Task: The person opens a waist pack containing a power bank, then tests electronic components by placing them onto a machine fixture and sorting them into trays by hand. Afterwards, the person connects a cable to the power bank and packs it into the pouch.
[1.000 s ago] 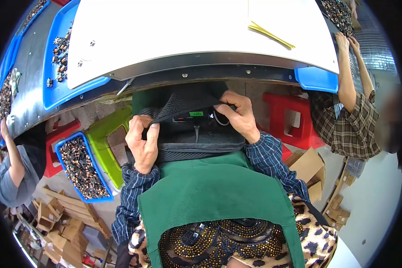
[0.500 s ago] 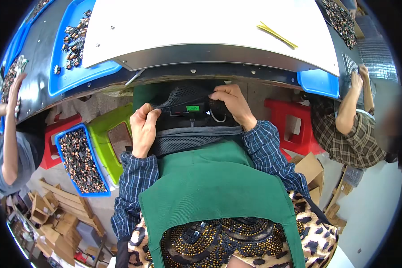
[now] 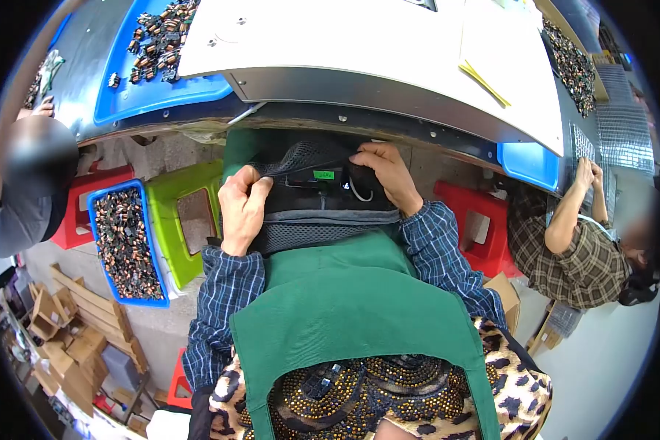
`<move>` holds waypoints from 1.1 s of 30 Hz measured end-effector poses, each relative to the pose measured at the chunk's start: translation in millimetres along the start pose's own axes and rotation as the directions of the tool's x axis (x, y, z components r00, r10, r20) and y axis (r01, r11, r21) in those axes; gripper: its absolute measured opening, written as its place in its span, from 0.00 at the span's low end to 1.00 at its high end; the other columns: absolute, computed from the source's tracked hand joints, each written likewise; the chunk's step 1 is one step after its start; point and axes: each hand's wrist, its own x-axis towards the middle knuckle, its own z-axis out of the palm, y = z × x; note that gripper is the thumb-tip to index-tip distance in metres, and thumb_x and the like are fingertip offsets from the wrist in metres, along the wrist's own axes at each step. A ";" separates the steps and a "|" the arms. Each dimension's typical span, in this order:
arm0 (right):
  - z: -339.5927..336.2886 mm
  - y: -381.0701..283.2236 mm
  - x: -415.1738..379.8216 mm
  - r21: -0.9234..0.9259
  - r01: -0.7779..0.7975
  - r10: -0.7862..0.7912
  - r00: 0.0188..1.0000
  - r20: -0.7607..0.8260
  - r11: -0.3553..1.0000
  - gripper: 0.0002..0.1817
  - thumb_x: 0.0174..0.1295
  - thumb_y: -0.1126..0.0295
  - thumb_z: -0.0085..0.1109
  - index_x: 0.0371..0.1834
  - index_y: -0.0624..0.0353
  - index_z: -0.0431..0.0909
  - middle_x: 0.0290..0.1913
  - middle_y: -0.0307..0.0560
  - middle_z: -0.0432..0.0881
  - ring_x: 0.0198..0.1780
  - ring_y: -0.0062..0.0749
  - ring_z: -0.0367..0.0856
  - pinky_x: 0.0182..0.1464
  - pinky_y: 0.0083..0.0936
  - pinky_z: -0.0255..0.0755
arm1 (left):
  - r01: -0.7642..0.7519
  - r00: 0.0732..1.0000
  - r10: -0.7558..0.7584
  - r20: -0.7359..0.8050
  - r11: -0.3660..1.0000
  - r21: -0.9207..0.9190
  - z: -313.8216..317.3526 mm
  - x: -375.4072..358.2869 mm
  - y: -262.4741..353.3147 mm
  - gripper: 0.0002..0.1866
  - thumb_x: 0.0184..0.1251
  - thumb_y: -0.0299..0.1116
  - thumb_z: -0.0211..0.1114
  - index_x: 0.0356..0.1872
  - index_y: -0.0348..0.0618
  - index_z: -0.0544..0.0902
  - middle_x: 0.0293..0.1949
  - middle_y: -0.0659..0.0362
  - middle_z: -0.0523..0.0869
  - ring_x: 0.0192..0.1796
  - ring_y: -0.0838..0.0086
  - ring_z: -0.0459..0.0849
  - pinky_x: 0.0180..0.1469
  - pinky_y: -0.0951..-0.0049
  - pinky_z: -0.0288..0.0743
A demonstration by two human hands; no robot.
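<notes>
A black mesh bag lies across my lap against the green apron. My left hand pinches the left end of its mesh flap. At the opposite end, my right hand pinches the flap's edge between thumb and fingers. Between the hands the bag gapes, and a dark device with a bright green label shows inside. Near my right fingers a pale cable loop curves out, and a small white light glows beside it. The device's full shape is hidden in the dark bag.
Ahead, a white-topped box overhangs the black workbench, with yellow strips on top. Blue trays hold small copper-and-black parts. A parts-filled blue bin and a green stool stand left. Co-workers sit on both sides.
My view has shifted, so the bench and box appear moved to the right. Both hands keep their grip on the flap. The left co-worker's head has come into view.
</notes>
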 end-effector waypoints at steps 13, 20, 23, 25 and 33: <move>-2.8 -1.6 -19.9 -0.153 0.116 -0.136 0.983 -0.123 0.981 0.06 0.50 0.74 0.56 0.21 0.66 0.74 0.19 0.32 0.70 0.26 0.12 0.66 0.28 0.13 0.58 | -0.372 0.925 0.362 0.119 0.925 0.078 -19.1 -14.3 -1.7 0.10 0.44 0.30 0.63 0.28 0.37 0.76 0.32 0.55 0.78 0.41 0.62 0.74 0.49 0.66 0.64; -1.9 -7.8 -19.8 -0.251 0.136 -0.151 0.988 -0.043 0.958 0.12 0.52 0.69 0.58 0.36 0.66 0.77 0.33 0.42 0.79 0.37 0.21 0.74 0.41 0.20 0.68 | -0.273 0.947 0.265 0.183 0.962 0.022 -14.2 6.2 6.4 0.07 0.50 0.29 0.61 0.29 0.38 0.79 0.34 0.53 0.80 0.41 0.61 0.76 0.47 0.67 0.67; -1.9 21.1 -10.3 0.000 0.102 -0.102 0.991 -0.092 0.995 0.15 0.56 0.64 0.57 0.39 0.65 0.77 0.34 0.48 0.80 0.36 0.24 0.76 0.39 0.22 0.70 | -0.190 0.935 0.175 0.309 0.982 0.020 -5.4 35.0 -0.7 0.09 0.57 0.32 0.57 0.34 0.37 0.79 0.38 0.49 0.79 0.41 0.56 0.76 0.43 0.66 0.69; -8.4 29.6 -3.7 -0.116 -0.165 0.153 0.982 -0.111 0.979 0.14 0.58 0.64 0.55 0.41 0.64 0.77 0.38 0.52 0.79 0.40 0.29 0.77 0.42 0.23 0.70 | -0.150 0.919 0.101 0.381 0.983 0.102 -0.5 45.2 -21.0 0.11 0.59 0.32 0.54 0.38 0.37 0.79 0.39 0.49 0.79 0.42 0.56 0.77 0.45 0.66 0.69; -3.8 72.1 2.2 -0.783 0.337 -0.439 0.894 0.092 0.522 0.17 0.60 0.62 0.48 0.48 0.61 0.70 0.33 0.56 0.77 0.38 0.47 0.77 0.37 0.37 0.71 | -0.193 0.647 -0.152 0.747 0.915 0.353 9.3 70.4 -34.3 0.19 0.63 0.40 0.46 0.51 0.42 0.71 0.40 0.43 0.78 0.40 0.50 0.77 0.43 0.59 0.71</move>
